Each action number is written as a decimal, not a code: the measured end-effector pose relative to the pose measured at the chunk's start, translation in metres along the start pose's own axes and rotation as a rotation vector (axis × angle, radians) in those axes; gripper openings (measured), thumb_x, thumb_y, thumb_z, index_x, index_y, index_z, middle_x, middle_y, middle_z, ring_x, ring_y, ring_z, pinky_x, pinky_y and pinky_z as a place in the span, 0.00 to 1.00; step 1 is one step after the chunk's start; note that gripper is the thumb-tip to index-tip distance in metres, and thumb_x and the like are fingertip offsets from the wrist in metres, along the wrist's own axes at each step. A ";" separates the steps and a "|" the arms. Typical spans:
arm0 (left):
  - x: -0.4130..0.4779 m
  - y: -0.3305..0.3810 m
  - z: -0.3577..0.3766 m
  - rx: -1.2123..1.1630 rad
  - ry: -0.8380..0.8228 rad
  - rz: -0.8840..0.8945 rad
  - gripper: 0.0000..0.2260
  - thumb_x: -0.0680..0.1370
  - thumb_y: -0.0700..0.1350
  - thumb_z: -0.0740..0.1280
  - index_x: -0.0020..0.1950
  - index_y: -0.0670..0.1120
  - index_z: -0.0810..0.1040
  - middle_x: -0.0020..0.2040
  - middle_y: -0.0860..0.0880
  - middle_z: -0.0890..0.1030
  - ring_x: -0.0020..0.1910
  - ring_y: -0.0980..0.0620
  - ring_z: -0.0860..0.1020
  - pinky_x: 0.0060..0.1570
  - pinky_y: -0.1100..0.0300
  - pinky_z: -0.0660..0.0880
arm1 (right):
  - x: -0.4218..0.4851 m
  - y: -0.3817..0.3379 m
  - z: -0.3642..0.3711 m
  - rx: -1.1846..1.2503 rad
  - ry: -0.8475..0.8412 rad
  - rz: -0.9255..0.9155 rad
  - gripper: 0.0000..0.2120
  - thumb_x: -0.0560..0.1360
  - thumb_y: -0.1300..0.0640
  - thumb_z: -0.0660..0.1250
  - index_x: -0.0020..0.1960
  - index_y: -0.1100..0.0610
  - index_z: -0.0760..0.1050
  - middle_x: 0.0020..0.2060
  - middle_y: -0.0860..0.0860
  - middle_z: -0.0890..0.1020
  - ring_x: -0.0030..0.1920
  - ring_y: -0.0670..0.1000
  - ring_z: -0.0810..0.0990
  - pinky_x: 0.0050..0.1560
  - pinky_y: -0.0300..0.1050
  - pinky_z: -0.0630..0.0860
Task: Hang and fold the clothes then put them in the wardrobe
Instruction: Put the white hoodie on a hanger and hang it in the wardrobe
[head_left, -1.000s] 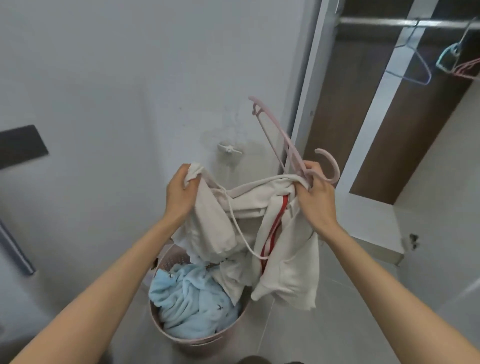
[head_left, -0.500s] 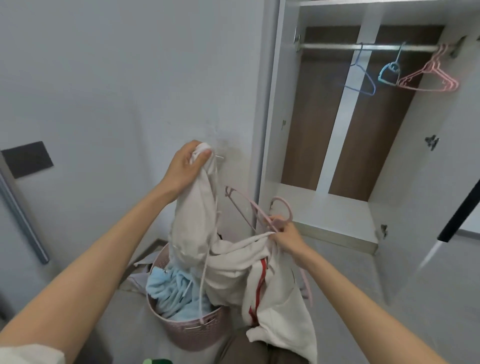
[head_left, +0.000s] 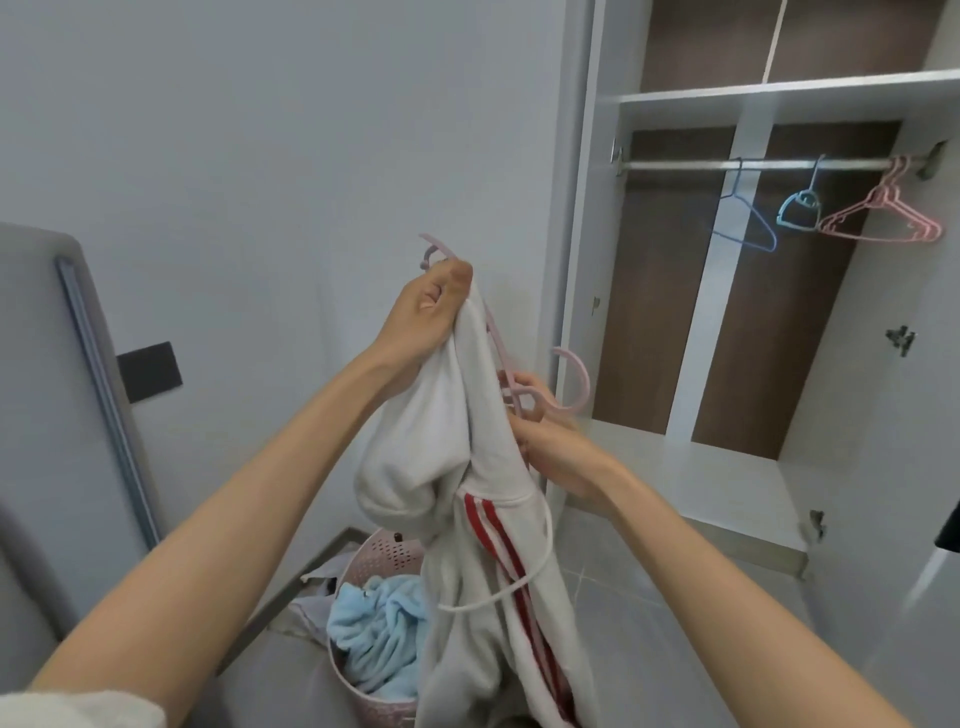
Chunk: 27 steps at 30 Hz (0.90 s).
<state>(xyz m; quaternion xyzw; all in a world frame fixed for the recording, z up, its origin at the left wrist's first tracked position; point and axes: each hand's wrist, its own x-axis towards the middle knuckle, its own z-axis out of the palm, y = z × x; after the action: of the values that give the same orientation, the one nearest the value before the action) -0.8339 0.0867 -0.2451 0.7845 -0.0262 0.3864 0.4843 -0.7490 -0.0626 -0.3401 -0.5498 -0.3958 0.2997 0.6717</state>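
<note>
Off-white, red, pink and pale blue, set against white and brown

The hoodie (head_left: 488, 457) is seen in off-white, marked with paired red stripes (head_left: 498, 540); the pink hanger (head_left: 574, 376) is pale; the laundry basket (head_left: 384, 558) is pink and dotted with holes; the fleece cloth (head_left: 379, 634) is light blue; the wardrobe (head_left: 582, 260) is framed in white and backed by brown panels (head_left: 660, 291); a blue wire hanger (head_left: 748, 231), a turquoise hanger (head_left: 800, 208) and pink rail hangers (head_left: 883, 218) are seen.

white hoodie (head_left: 488, 431): red stripes, held up, hanging bunched | pink hanger (head_left: 584, 379): tilted, partly inside hoodie
</note>
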 end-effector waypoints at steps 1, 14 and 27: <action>0.001 0.001 -0.004 -0.019 0.000 -0.006 0.18 0.81 0.57 0.55 0.42 0.44 0.70 0.39 0.52 0.68 0.41 0.54 0.67 0.44 0.61 0.64 | -0.002 0.000 0.000 0.016 -0.071 0.021 0.20 0.74 0.58 0.71 0.63 0.48 0.71 0.48 0.56 0.77 0.44 0.54 0.76 0.40 0.42 0.71; 0.023 -0.005 -0.019 0.232 0.195 -0.109 0.16 0.81 0.55 0.57 0.41 0.45 0.71 0.47 0.50 0.68 0.51 0.50 0.68 0.54 0.54 0.67 | 0.017 -0.113 0.005 0.078 0.293 -0.166 0.10 0.78 0.62 0.66 0.50 0.55 0.64 0.36 0.53 0.74 0.33 0.50 0.74 0.34 0.44 0.73; 0.093 0.020 0.190 -0.003 0.136 0.166 0.04 0.78 0.45 0.65 0.49 0.48 0.70 0.44 0.54 0.71 0.42 0.60 0.68 0.44 0.73 0.66 | -0.010 -0.218 -0.138 -0.127 0.793 -0.348 0.11 0.79 0.60 0.64 0.59 0.53 0.66 0.45 0.54 0.75 0.41 0.50 0.76 0.50 0.50 0.80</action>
<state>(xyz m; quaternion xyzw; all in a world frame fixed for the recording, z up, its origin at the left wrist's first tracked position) -0.6666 -0.0413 -0.2152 0.7508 -0.0586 0.4776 0.4526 -0.6425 -0.1871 -0.1411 -0.5876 -0.2117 -0.0773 0.7771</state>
